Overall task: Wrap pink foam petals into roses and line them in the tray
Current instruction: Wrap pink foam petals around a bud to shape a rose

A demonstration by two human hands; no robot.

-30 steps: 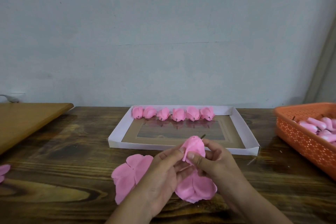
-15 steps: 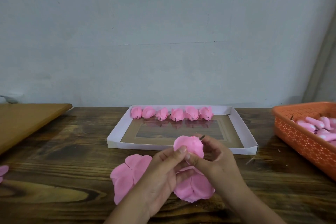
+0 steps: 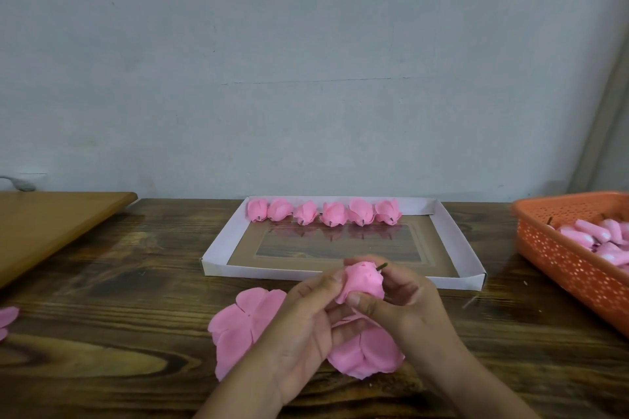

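Note:
Both hands hold a pink foam rose (image 3: 363, 280) just above the table, in front of the white tray (image 3: 456, 250). My left hand (image 3: 303, 326) pinches its left side. My right hand (image 3: 405, 303) grips it from the right, thumb pressed on the lower petals; a short dark stem sticks out at the top right. Flat pink petal sheets lie on the table: one (image 3: 241, 323) to the left of my hands, another (image 3: 367, 350) under them. Several finished roses (image 3: 325, 213) stand in a row along the tray's far wall.
An orange perforated basket (image 3: 565, 258) with pink rose cores sits at the right edge. A light wooden board (image 3: 44, 224) lies at the left. A loose pink petal (image 3: 6, 318) lies at the far left table edge. A wall stands close behind the tray.
The rose has been turned in my fingers and looks rounder and more closed; its stem now points up to the right. Both hands stayed in about the same spot.

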